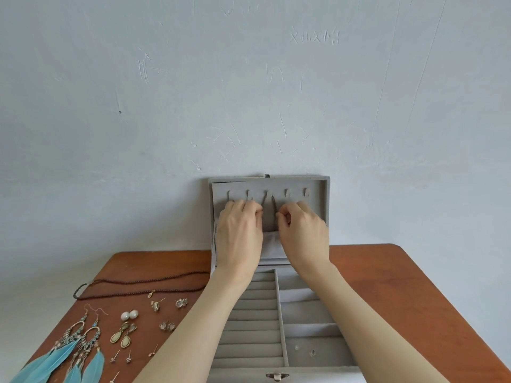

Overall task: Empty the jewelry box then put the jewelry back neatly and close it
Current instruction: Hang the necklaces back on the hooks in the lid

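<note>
I keep both hands up at the jewelry box (pixel 304 322) lid: left hand (pixel 240 230) and right hand (pixel 302 233) each pinch the brown necklace (pixel 272 207), freeing it from its hook.

left hand (pixel 240 230) raised, fingers curled | right hand (pixel 302 230) raised, fingers curled
</note>
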`<action>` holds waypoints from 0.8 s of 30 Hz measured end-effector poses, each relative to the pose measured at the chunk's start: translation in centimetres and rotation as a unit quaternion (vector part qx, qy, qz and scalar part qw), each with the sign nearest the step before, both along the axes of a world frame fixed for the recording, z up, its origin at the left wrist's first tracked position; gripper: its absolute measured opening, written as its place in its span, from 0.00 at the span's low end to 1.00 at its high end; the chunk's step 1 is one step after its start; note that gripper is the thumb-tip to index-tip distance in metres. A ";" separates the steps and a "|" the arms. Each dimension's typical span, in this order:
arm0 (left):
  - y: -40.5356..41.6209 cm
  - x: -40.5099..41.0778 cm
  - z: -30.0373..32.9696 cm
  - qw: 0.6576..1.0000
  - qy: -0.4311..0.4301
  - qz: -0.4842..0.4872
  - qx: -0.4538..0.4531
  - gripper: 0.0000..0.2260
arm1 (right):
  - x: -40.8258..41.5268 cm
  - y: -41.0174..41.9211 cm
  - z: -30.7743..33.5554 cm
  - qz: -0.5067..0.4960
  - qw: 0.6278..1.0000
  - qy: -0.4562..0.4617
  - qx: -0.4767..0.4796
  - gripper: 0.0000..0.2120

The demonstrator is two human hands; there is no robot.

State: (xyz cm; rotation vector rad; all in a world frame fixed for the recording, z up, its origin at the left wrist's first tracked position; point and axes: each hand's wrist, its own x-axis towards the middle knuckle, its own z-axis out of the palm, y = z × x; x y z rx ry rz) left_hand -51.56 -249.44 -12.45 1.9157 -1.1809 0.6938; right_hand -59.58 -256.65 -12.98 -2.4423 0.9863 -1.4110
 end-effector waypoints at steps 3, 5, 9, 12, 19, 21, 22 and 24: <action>0.5 -0.1 -1.1 1.000 0.014 -0.005 0.018 0.05 | -0.5 0.3 -0.9 0.022 1.000 -0.017 0.003 0.05; 0.8 -0.2 -1.4 0.999 0.006 0.008 0.048 0.04 | -0.9 0.4 -1.3 0.023 0.999 -0.018 0.014 0.05; 1.6 -0.1 -0.6 0.992 0.005 -0.008 0.122 0.08 | -1.8 1.3 -1.7 0.000 1.000 0.029 0.009 0.04; 2.8 -0.1 -0.1 0.985 -0.006 -0.047 0.167 0.12 | -2.8 2.1 -1.1 0.004 0.989 0.143 0.030 0.10; 8.0 0.9 0.9 0.971 -0.089 -0.079 0.206 0.14 | -3.5 5.0 0.9 0.067 0.980 0.187 0.006 0.14; 9.9 1.7 1.0 0.970 -0.088 -0.075 0.212 0.14 | -3.0 6.4 0.9 0.090 0.978 0.189 0.000 0.14; 10.9 2.2 1.0 0.970 -0.084 -0.070 0.215 0.13 | -2.7 7.2 0.9 0.103 0.976 0.192 -0.002 0.14; 12.9 3.5 0.5 0.969 -0.071 -0.054 0.229 0.13 | -1.8 8.7 0.8 0.131 0.968 0.212 -0.013 0.14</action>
